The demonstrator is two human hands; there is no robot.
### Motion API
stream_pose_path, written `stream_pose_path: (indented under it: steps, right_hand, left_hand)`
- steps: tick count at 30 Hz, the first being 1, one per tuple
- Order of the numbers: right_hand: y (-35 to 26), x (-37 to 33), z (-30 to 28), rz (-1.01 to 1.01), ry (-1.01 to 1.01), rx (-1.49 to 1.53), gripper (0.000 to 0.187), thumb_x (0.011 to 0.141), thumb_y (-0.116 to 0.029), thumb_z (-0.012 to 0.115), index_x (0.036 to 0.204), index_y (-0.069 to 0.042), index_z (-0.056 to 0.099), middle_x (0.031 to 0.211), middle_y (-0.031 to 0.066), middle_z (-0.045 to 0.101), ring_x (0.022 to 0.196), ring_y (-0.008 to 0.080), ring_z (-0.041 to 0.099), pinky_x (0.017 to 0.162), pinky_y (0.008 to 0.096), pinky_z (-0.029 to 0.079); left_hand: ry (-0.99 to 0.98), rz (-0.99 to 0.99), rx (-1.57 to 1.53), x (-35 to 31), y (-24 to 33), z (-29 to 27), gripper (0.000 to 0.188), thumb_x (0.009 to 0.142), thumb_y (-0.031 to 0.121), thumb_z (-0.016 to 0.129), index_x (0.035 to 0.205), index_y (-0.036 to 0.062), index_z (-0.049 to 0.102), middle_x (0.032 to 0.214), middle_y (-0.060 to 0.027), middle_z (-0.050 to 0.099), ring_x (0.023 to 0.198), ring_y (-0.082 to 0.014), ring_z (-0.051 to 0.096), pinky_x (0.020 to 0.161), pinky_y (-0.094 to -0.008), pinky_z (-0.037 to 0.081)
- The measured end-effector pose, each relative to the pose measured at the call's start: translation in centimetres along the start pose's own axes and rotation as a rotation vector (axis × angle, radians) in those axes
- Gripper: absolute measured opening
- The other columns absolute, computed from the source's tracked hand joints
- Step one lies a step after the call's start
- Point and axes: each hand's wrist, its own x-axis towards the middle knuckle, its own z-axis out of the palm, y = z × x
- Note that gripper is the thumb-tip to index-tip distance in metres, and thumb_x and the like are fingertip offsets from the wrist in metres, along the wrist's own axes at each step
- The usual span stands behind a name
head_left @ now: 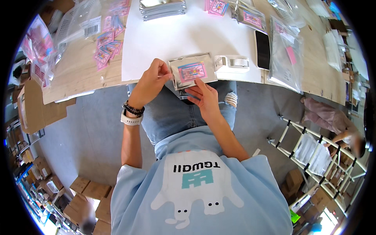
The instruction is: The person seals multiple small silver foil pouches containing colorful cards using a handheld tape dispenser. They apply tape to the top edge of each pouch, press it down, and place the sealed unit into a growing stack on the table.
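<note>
A flat silver foil pouch (212, 75) lies at the table's front edge, with a pink and blue printed card (192, 72) on its upper face. My right hand (205, 98) grips the pouch's near edge, one fingertip on top beside the card and the other fingers lower down. At the pouch's left edge, my left hand (152, 83) is closed in a pinch; what lies between its fingertips is too small to make out. A white tape dispenser (232, 64) stands just right of the pouch.
On the white sheet (156, 39), a stack of silver pouches (162, 9) sits at the back. Pink cards (105, 49) are scattered on the left. A black phone (262, 50) and clear plastic bags (285, 58) lie right. Beyond a white rack (317, 156), another person (329, 115) bends over.
</note>
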Motion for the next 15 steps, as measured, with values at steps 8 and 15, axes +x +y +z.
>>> stream_pose_path:
  steps: [8,15]
  right_hand:
    - [1.5,1.2,0.9,-0.116,0.118,-0.03,0.03,0.095,-0.03,0.079,0.098,-0.001,0.071,0.084,0.0064,0.072,0.065,0.0126,0.067,0.054,0.0253,0.048]
    - [1.2,1.7,1.2,-0.299,-0.009,0.021,0.021,0.098,-0.022,0.076,0.096,-0.002,0.071,0.078,0.0035,0.07,0.059,0.0091,0.06,0.051,0.0246,0.042]
  left_hand:
    - [0.009,0.045,0.101,0.0,0.5,-0.5,0.023,0.098,0.01,0.068,0.108,0.0003,0.05,0.09,-0.0113,0.063,0.083,-0.0222,0.064,0.079,-0.0352,0.053]
    - [-0.05,-0.02,0.047,-0.4,1.4,-1.5,0.017,0.101,0.007,0.064,0.109,0.0033,0.049,0.095,-0.0037,0.06,0.089,-0.0125,0.059,0.081,-0.0301,0.051]
